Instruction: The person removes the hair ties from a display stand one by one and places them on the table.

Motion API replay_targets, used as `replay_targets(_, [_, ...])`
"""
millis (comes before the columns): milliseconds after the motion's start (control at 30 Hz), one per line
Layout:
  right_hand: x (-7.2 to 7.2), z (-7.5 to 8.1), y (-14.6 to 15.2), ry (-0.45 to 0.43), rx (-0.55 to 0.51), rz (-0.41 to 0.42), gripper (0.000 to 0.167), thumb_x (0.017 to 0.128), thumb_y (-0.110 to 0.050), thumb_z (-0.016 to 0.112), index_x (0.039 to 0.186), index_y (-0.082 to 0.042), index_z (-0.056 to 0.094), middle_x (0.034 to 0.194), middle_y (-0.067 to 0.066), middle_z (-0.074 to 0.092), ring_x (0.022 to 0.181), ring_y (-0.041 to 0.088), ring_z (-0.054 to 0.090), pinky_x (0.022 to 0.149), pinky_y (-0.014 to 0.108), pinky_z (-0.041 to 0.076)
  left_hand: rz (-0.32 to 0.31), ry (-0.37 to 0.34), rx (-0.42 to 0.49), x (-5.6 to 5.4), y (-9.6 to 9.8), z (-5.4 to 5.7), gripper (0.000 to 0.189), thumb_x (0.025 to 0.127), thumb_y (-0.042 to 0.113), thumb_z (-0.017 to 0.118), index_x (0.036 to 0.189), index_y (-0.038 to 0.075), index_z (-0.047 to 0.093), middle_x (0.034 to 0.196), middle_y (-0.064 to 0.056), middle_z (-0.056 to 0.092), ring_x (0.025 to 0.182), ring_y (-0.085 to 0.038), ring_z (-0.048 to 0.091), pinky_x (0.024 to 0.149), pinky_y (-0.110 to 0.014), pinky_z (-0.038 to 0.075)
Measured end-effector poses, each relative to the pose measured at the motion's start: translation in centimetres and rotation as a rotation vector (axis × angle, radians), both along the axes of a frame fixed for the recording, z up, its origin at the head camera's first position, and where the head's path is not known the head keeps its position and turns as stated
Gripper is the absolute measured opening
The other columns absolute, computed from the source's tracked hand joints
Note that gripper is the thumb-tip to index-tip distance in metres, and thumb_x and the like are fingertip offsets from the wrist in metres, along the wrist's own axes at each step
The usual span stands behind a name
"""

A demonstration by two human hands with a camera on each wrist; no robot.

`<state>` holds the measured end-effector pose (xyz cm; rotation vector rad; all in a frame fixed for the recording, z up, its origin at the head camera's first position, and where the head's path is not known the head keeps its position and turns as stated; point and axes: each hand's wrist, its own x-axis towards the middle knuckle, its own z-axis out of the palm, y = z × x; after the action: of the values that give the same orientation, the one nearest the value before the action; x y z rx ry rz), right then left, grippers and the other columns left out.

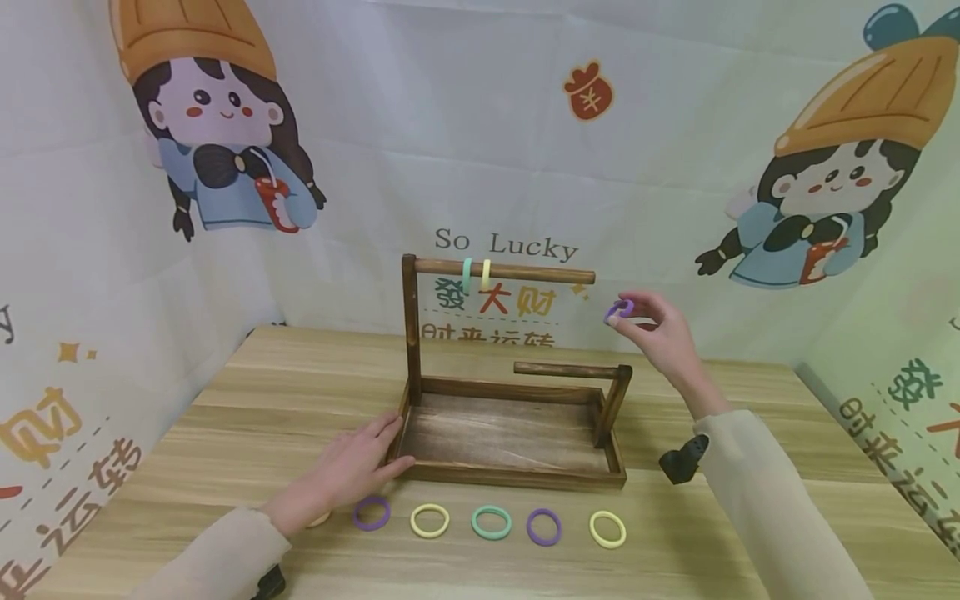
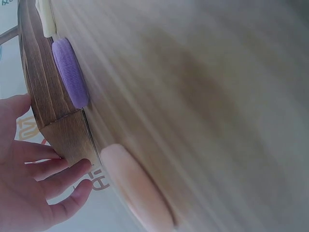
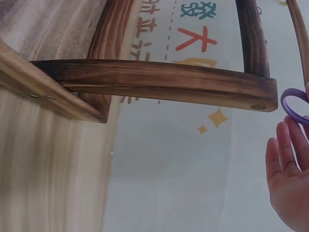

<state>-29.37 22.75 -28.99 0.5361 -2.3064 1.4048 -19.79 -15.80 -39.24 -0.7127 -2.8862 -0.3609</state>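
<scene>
My right hand (image 1: 663,337) pinches a purple hair tie (image 1: 627,307) between thumb and fingertips, just right of the free end of the stand's upper wooden bar (image 1: 547,273). A teal hair tie (image 1: 467,277) and a pale yellow hair tie (image 1: 486,275) hang on that bar. With fingers mostly straight, my left hand (image 1: 352,462) rests at the left front corner of the stand's wooden tray (image 1: 517,478). In the left wrist view its thumb and fingertips lie along the tray's end, and no hair tie is in that hand.
A row of hair ties lies in front of the tray: purple (image 1: 544,543), teal (image 1: 491,537), yellow (image 1: 607,546) and others. A peach one (image 2: 135,188) lies beside the left hand. The shorter lower bar (image 1: 558,369) juts leftward from the right post (image 1: 613,404). Behind hangs a printed cloth (image 1: 450,150).
</scene>
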Motion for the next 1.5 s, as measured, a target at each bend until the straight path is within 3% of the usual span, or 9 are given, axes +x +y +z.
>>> replay_targets(267, [0.7,-0.8,0.6,-0.026,-0.071,0.006,0.039,0.082,-0.015,0.064,0.112,0.005,0.050,0.100,0.011,0.057,0.088,0.010,0.053,0.073,0.020,0.044,0.000,0.011,-0.003,-0.1,0.0,-0.1,0.062,0.088,0.041,0.050,0.124,-0.009,0.043,0.129,-0.023,0.039,0.109,-0.039,0.044,0.084,-0.052,0.039])
replay_targets(500, [1.8,-1.8,1.4,-0.052,-0.084,0.014,0.043,0.084,-0.013,0.062,0.121,0.003,0.048,0.107,0.015,0.055,0.090,0.007,0.052,0.076,0.017,0.043,0.002,0.011,-0.002,-0.1,0.0,-0.2,0.063,0.088,0.042,0.049,0.125,-0.008,0.042,0.129,-0.023,0.039,0.110,-0.039,0.044,0.085,-0.051,0.038])
replay_targets(767, [2.8,-2.9,2.1,-0.049,-0.095,0.006,0.036,0.083,-0.003,0.060,0.115,0.009,0.048,0.107,0.022,0.054,0.089,0.011,0.052,0.075,0.014,0.044,0.001,0.002,0.006,-0.2,0.0,-0.2,0.063,0.088,0.042,0.049,0.125,-0.008,0.042,0.129,-0.023,0.039,0.109,-0.040,0.044,0.083,-0.053,0.039])
replay_targets(1000, [3.1,-4.4,3.2,-0.037,-0.085,0.013,0.036,0.083,-0.012,0.063,0.110,0.007,0.051,0.103,0.014,0.057,0.087,0.006,0.053,0.075,0.015,0.044,0.000,0.002,-0.001,-0.1,0.0,-0.1,0.063,0.088,0.042,0.048,0.125,-0.008,0.042,0.129,-0.023,0.039,0.108,-0.040,0.045,0.082,-0.052,0.040])
replay_targets(1133, [3.5,-5.3,3.7,-0.033,-0.132,0.028,0.032,0.081,-0.015,0.065,0.105,0.003,0.053,0.098,0.008,0.058,0.085,0.006,0.053,0.073,0.015,0.044,0.000,-0.001,-0.001,-0.1,0.0,-0.1,0.063,0.088,0.042,0.048,0.125,-0.008,0.042,0.129,-0.023,0.039,0.108,-0.040,0.045,0.081,-0.052,0.041])
replay_targets(1433, [4.5,-6.4,4.7,-0.082,-0.083,0.012,0.033,0.082,-0.005,0.061,0.109,0.009,0.048,0.099,-0.001,0.057,0.084,0.005,0.052,0.073,0.015,0.045,0.005,-0.015,0.006,-0.1,0.0,-0.1,0.063,0.088,0.041,0.049,0.126,-0.008,0.041,0.130,-0.023,0.038,0.109,-0.040,0.044,0.082,-0.053,0.039])
replay_targets(1467, [3.8,-7.5,5.5,-0.077,-0.078,0.020,0.033,0.083,-0.005,0.062,0.110,0.006,0.049,0.100,-0.001,0.057,0.084,0.005,0.052,0.072,0.015,0.045,0.005,-0.016,0.005,-0.1,0.0,-0.1,0.063,0.088,0.041,0.049,0.126,-0.008,0.041,0.130,-0.023,0.038,0.109,-0.040,0.044,0.082,-0.053,0.039])
replay_targets(1500, [4.0,-7.7,5.6,-0.082,-0.082,0.021,0.033,0.083,-0.006,0.062,0.111,0.006,0.049,0.101,0.000,0.057,0.084,0.007,0.052,0.072,0.016,0.045,0.005,-0.017,0.005,-0.1,0.0,-0.1,0.063,0.088,0.041,0.049,0.126,-0.008,0.041,0.130,-0.023,0.038,0.109,-0.040,0.044,0.082,-0.053,0.039])
